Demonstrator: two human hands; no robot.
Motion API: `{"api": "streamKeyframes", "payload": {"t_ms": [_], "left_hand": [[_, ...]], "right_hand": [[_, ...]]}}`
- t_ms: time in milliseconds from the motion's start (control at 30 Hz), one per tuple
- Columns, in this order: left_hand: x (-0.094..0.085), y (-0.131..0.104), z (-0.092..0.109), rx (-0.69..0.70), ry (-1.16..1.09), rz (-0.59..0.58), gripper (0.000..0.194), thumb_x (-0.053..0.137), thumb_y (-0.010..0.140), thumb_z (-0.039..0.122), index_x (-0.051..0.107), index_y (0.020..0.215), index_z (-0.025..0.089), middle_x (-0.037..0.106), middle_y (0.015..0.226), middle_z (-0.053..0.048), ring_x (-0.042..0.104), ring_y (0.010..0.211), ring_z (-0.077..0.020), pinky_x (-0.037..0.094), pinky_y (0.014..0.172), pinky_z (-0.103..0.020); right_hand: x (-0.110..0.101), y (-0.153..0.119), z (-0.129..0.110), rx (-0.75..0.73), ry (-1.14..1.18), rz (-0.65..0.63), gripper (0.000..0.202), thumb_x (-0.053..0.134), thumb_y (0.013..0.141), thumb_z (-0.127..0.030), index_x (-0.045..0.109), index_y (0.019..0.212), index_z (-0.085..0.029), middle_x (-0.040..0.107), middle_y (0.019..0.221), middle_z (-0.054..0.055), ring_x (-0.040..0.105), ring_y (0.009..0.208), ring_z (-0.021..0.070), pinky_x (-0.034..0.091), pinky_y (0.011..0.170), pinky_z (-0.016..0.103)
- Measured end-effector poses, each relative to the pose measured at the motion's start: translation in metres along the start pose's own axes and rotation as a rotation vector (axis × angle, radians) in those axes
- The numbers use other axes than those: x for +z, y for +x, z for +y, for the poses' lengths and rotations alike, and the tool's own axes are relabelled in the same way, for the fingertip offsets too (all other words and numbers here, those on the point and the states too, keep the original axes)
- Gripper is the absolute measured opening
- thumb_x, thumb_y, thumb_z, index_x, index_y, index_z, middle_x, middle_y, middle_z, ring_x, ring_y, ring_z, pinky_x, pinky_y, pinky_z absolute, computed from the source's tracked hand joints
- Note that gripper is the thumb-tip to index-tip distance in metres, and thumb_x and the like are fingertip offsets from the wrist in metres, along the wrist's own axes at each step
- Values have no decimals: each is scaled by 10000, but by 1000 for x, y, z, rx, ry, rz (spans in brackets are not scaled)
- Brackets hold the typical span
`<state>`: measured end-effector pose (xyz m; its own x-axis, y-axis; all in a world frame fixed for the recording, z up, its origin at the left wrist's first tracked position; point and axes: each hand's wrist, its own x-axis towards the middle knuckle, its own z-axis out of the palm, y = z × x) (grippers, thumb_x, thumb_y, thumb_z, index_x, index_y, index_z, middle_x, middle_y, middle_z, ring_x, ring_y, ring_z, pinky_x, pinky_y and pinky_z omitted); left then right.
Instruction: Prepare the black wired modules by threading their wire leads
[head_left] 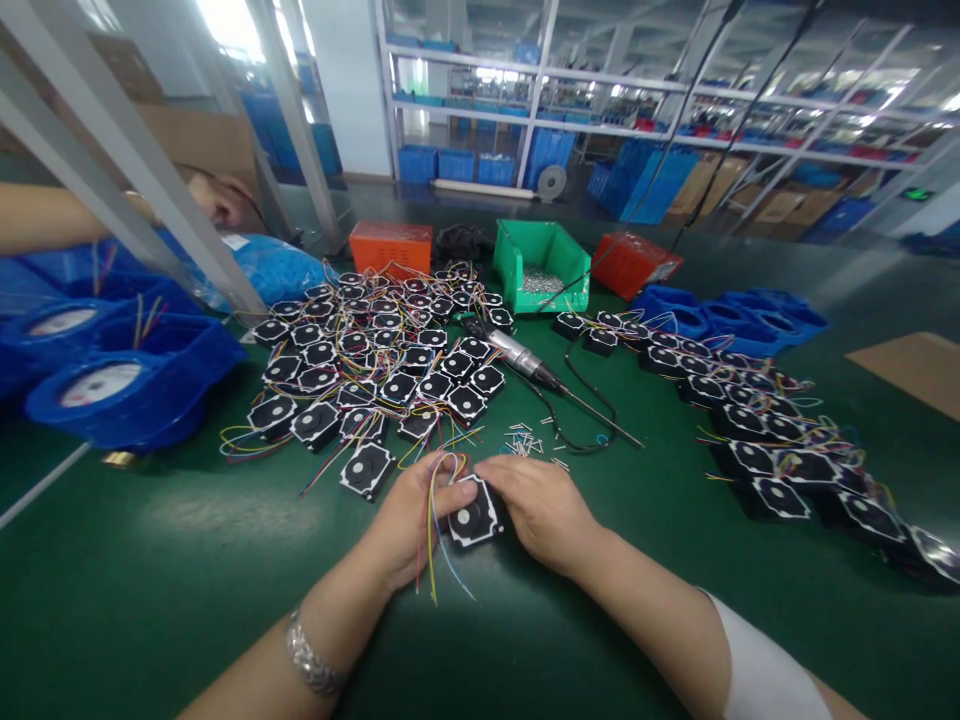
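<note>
Landmark: green parts bin (541, 240). Flat black motor unit (483, 513) w/ white-trimmed face up: near side of bin, slightly L, in wearer's hands. L hand (414, 512) closed on it, thumb on face, fingers round the side. R hand (546, 506) half-curled at unit's R edge; fingertip contact hidden, can't tell if gripping or just steadying. Coloured leads (433, 540) loop by L thumb, ends hanging twd wearer.

Also near side of bin: loose screws (523, 440) & pwr screwdriver (517, 356), bit angled near-R. Similar units (397, 387) massed L of bin; staggered rows (750, 422) to R.

Handling (my judgement): hold housing by edges, thumb light on face; keep leads from under unit; no tugging at lead exit, likely weak pt; keep screws clear of underside.
</note>
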<state>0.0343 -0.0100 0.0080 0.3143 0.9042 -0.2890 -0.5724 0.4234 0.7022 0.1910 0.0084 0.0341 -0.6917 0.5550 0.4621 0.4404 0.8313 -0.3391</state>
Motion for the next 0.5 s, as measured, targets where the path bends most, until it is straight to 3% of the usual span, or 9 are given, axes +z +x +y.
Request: {"api": "streamKeyframes", "payload": {"t_ms": [100, 200, 333, 500], "left_hand": [[1, 2, 3, -5, -60, 48, 267, 684, 609, 199, 480, 772, 145, 513, 680, 32, 502, 616, -72, 397, 601, -194], [2, 3, 5, -12, -96, 95, 213, 644, 657, 236, 474, 749, 146, 482, 664, 40, 480, 580, -64, 396, 555, -192], [3, 2, 1, -63, -79, 114, 231, 615, 685, 288, 427, 687, 155, 415, 588, 55, 431, 508, -58, 351, 473, -183], [1, -2, -2, -149, -21, -3, 216, 610, 682, 295, 442, 730, 167, 420, 607, 45, 440, 526, -80, 365, 482, -211]], "right_hand": [[-4, 1, 11, 90, -77, 8, 296, 328, 850, -64, 502, 1089, -73, 539, 1044, 91, 489, 966, 161, 431, 843, 288], [-17, 0, 38, 372, -357, 18, 229, 447, 813, -83, 574, 1003, -97, 550, 974, 79, 503, 899, 195, 445, 804, 326], [-36, -5, 75, 610, -620, -184, 154, 615, 735, -142, 645, 885, -128, 542, 845, 73, 502, 807, 222, 450, 731, 346], [-39, -3, 82, 641, -650, -405, 169, 568, 774, -164, 646, 922, -186, 545, 847, 52, 504, 832, 190, 428, 749, 290]]}}
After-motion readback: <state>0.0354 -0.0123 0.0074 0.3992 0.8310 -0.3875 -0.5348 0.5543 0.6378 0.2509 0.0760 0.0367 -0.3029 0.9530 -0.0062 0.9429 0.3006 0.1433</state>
